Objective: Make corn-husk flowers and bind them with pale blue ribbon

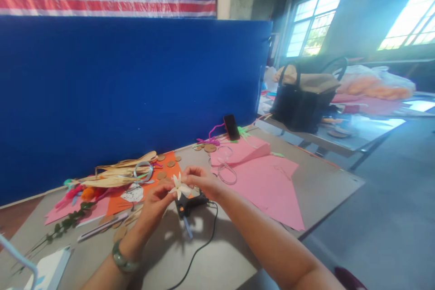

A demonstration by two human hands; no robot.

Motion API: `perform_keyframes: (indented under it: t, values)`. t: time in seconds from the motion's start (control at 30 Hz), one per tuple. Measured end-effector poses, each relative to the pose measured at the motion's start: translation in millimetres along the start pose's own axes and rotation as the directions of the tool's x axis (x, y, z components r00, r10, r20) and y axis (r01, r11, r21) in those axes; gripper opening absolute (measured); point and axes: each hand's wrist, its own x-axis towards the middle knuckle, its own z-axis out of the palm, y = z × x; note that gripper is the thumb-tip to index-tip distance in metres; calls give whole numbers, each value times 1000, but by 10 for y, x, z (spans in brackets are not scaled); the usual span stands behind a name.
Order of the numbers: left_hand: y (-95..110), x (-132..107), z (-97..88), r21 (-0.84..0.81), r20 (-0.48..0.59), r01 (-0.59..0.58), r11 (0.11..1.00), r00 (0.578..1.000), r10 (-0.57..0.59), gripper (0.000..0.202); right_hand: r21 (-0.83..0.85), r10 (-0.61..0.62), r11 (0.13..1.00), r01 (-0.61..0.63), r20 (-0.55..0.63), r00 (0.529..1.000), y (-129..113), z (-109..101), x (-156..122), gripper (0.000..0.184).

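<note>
White flower, in the head view, is between both hands, above a black corded tool at five o'clock. The left hand pinches it at eight o'clock, the right hand at two, probably to steady thin petals. Orange paper at ten and pink paper at three lie flanking, perhaps for easy reach.
</note>
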Motion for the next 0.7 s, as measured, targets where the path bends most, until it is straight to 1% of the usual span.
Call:
perform_keyframes:
  t: [0.17, 0.43, 0.5, 0.6, 0.7]
  values:
    - [-31, -12, 1, -50, 6, 26, 998, 1000, -26, 10, 4, 33, 999, -33, -53, 998, 18, 8, -6, 19]
    - [-77, -2, 3, -180, -7, 74, 981, 997, -76, 12, 38, 44, 998, -43, -8, 999, 39, -4, 2, 19]
    - [-85, -2, -2, -195, 12, 92, 976, 996, -91, 10, 46, 44, 998, -44, 1, 999, 32, -3, 2, 18]
    - [-95, -2, -13, -179, 74, 105, 978, 993, -94, 8, 34, 40, 999, -40, 3, 999, 6, 13, -14, 15]
    - [-109, -4, -23, -160, 128, 108, 981, 988, -88, 6, 15, 48, 999, -48, 21, 999, -18, 33, -36, 16]
